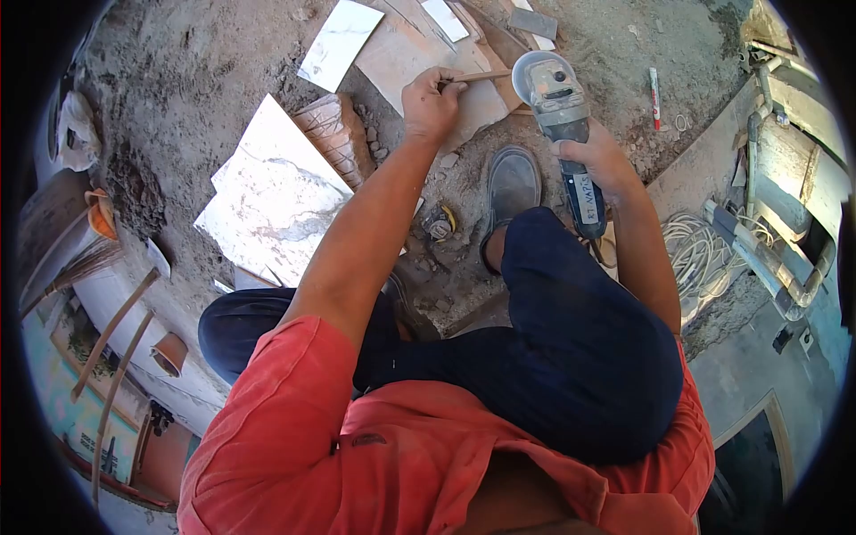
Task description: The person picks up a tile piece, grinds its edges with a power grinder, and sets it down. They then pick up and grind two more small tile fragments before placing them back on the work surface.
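Note:
My right hand (596, 159) is wrapped round the body of an angle grinder (562, 107), whose pale disc (526, 76) points away from me. My left hand (432, 105) pinches a thin brown strip (481, 77), and the strip's far end reaches close to the disc. Whether disc and strip touch I cannot tell. Beneath the left hand lies a flat brownish board or tile (401, 55) on the dirt. A white marbled tile piece (341, 45) rests at its left edge.
Larger white marbled tiles (276, 192) lie left of my forearm beside a broken block (337, 138). A red-and-white marker (655, 98) is on the dirt at right. Coiled cable (700, 259) and pipes (758, 116) stand farther right. My shoe (514, 183) is below the grinder.

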Demonstrator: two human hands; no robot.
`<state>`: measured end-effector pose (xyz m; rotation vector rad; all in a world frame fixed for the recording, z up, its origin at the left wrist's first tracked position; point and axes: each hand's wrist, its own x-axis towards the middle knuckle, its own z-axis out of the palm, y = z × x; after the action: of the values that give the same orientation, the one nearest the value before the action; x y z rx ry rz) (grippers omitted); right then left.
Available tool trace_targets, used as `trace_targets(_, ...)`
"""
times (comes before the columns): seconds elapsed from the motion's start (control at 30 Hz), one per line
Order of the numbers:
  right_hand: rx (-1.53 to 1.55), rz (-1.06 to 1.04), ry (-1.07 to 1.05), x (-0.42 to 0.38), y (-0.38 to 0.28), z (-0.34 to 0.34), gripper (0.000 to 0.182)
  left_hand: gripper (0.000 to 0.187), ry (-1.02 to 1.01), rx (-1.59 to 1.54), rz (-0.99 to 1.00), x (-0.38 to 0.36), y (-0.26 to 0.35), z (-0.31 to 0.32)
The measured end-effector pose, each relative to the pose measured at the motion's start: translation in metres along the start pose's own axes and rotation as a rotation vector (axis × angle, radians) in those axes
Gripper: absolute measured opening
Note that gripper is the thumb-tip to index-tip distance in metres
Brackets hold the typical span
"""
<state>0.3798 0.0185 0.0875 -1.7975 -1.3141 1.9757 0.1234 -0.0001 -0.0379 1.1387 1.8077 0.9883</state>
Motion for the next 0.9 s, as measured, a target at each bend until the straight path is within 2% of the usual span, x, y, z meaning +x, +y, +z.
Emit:
trace_targets(0.03,0.003,0.001,0.000,0.000,-0.002,0.002,0.058,0.014,-0.002,0.002,0.000,0.000,0.000,0.000)
trace_targets(0.1,-0.064,-0.075,-0.019,0.004,-0.007,0.010,0.072,0.016,-0.009,0.025,-0.026,0.000,0.002,-0.001)
trace_targets(0.23,-0.116,-0.097,-0.058,0.009,-0.016,0.025,0.073,0.015,-0.027,-0.005,-0.055,0.000,0.003,-0.003)
trace_targets(0.53,-0.133,-0.083,-0.128,0.018,-0.020,0.031,0.072,0.014,-0.035,-0.046,0.014,0.001,0.001,-0.005)
trace_targets(0.83,-0.070,-0.010,-0.007,0.010,-0.006,0.005,0.072,0.013,-0.051,0.029,0.010,0.005,0.001,-0.007)
trace_targets(0.9,-0.055,-0.040,-0.022,0.009,-0.005,0.003,0.057,0.013,-0.055,0.033,0.004,0.005,0.002,-0.007)
